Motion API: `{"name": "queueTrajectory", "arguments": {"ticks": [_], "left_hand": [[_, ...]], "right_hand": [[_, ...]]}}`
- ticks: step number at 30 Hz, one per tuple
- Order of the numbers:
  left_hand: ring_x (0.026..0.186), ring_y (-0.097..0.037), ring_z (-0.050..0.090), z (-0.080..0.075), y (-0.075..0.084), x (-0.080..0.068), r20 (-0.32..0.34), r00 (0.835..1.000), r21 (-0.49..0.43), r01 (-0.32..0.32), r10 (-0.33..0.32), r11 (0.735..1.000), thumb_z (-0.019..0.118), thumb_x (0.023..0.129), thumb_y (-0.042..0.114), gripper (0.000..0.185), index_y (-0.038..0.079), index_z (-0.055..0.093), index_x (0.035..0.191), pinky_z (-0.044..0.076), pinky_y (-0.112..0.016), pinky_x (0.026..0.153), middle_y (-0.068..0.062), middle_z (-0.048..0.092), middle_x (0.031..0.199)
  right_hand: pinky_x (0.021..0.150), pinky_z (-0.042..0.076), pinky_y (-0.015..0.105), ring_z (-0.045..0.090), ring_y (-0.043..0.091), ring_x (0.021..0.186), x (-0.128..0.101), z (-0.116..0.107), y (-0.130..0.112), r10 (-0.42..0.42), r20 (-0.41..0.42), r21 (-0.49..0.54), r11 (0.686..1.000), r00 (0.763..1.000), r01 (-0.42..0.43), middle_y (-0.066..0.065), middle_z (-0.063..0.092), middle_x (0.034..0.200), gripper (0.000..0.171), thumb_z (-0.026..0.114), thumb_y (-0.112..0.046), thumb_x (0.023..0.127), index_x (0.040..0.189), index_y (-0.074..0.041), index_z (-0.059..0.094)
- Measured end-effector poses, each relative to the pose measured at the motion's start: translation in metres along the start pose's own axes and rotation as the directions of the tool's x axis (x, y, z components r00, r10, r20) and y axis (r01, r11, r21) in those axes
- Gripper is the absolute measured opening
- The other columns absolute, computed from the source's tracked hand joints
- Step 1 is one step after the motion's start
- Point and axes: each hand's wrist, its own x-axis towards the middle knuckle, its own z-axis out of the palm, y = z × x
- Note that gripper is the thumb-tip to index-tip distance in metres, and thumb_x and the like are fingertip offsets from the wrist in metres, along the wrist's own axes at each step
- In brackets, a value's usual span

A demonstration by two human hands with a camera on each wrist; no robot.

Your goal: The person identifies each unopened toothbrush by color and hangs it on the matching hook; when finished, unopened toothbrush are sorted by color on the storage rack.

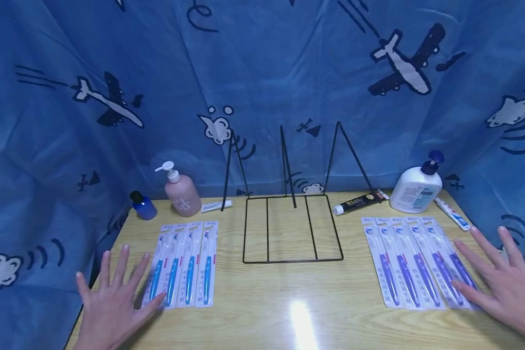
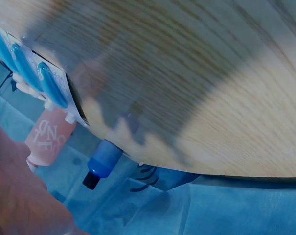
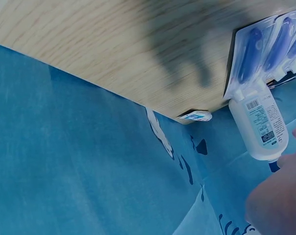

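My left hand (image 1: 111, 308), fingers spread and straight, is at the left front beside a row of packaged blue toothbrushes (image 1: 190, 274); its thumb overlaps the nearest packs in the head view. On the other side, my right hand (image 1: 514, 291) is spread too, with nothing in it, and its thumb overlaps the packaged purple toothbrushes (image 1: 411, 272). Between the two rows stands a black wire rack (image 1: 293, 262) with upright prongs at its back. In the left wrist view part of the left hand (image 2: 20, 186) shows at the lower left; the right wrist view catches part of the right hand (image 3: 280, 200).
Along the back stand a small blue bottle (image 1: 145, 208), a pink pump bottle (image 1: 183, 194) and a white pump bottle (image 1: 415, 192). Toothpaste tubes lie among them: a small white one (image 1: 217, 206), a black one (image 1: 358, 202) and a white-blue one (image 1: 452, 214). A blue curtain (image 1: 262, 73) surrounds the wooden table (image 1: 253, 311).
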Motion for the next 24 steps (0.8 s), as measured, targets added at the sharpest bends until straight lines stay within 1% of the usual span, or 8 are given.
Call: {"name": "queueTrajectory", "arguments": {"ticks": [5,8,11,14,17,20,22,24], "left_hand": [[0.162,-0.045,-0.021,-0.003,0.001,0.001,-0.005,1.000,-0.001,-0.011,0.011,1.000,0.062,0.084,0.090,0.113,0.016,0.044,0.167,-0.019,-0.083,0.112,-0.020,-0.003,0.181],[0.162,-0.044,-0.021,-0.004,0.003,0.002,-0.015,1.000,-0.001,-0.021,0.021,1.000,0.063,0.084,0.089,0.112,0.016,0.043,0.168,-0.018,-0.083,0.113,-0.020,-0.002,0.181],[0.163,-0.046,-0.017,-0.005,0.006,0.005,-0.024,0.999,-0.014,-0.025,0.025,1.000,0.064,0.085,0.088,0.112,0.017,0.043,0.168,-0.018,-0.082,0.114,-0.023,0.003,0.180],[0.163,-0.051,-0.009,-0.007,0.014,0.008,-0.006,1.000,-0.057,-0.012,0.011,0.998,0.065,0.086,0.087,0.113,0.014,0.041,0.169,-0.015,-0.083,0.115,-0.026,0.009,0.179],[0.162,-0.056,0.000,-0.010,0.030,0.014,0.023,1.000,-0.107,0.000,0.003,0.994,0.064,0.086,0.088,0.116,0.011,0.039,0.169,-0.006,-0.085,0.116,-0.029,0.013,0.177],[0.160,-0.057,0.008,-0.014,0.052,0.025,0.016,1.000,-0.163,-0.023,0.025,0.986,0.066,0.087,0.086,0.115,0.010,0.039,0.170,0.008,-0.085,0.116,-0.029,0.018,0.176],[0.160,-0.056,0.012,-0.015,0.071,0.034,-0.006,0.999,-0.211,-0.054,0.054,0.976,0.069,0.088,0.082,0.112,0.010,0.040,0.169,0.014,-0.085,0.115,-0.029,0.022,0.175],[0.160,-0.054,0.015,-0.015,0.090,0.043,-0.021,0.997,-0.258,-0.083,0.080,0.963,0.069,0.089,0.079,0.108,0.012,0.041,0.169,0.018,-0.084,0.116,-0.027,0.025,0.175]], "right_hand": [[0.119,-0.022,0.071,-0.024,0.053,0.158,0.002,0.000,-0.002,0.005,0.024,-0.016,1.000,1.000,-0.005,0.021,-0.014,0.179,0.127,0.072,-0.082,0.085,0.175,-0.012,0.016],[0.120,-0.022,0.071,-0.024,0.053,0.159,-0.001,0.001,-0.002,0.004,0.014,-0.005,1.000,1.000,-0.004,0.022,-0.012,0.179,0.127,0.073,-0.081,0.085,0.175,-0.012,0.016],[0.120,-0.020,0.072,-0.020,0.052,0.160,0.001,0.001,-0.005,-0.006,-0.003,0.006,1.000,1.000,0.006,0.022,-0.008,0.180,0.123,0.072,-0.080,0.086,0.175,-0.013,0.020],[0.120,-0.018,0.073,-0.019,0.051,0.161,0.005,0.001,-0.008,-0.011,-0.001,0.022,1.000,1.000,0.011,0.022,-0.008,0.180,0.119,0.071,-0.079,0.088,0.174,-0.013,0.022],[0.119,-0.012,0.079,-0.015,0.049,0.162,0.008,0.004,-0.008,-0.029,-0.032,0.100,0.994,0.999,0.032,0.020,-0.003,0.181,0.110,0.073,-0.071,0.092,0.172,-0.010,0.028],[0.112,0.002,0.088,-0.005,0.052,0.163,0.012,0.008,-0.006,-0.036,-0.044,0.200,0.979,0.998,0.045,0.022,0.003,0.181,0.102,0.074,-0.062,0.097,0.171,-0.007,0.030],[0.105,0.012,0.091,0.008,0.059,0.158,0.013,0.008,-0.001,-0.022,-0.022,0.253,0.967,0.999,0.027,0.027,0.009,0.178,0.098,0.072,-0.058,0.100,0.170,-0.004,0.030],[0.103,0.015,0.091,0.015,0.064,0.153,0.015,0.007,0.004,0.011,0.031,0.317,0.948,0.999,-0.020,0.034,0.012,0.174,0.100,0.070,-0.056,0.102,0.170,0.002,0.024]]}}
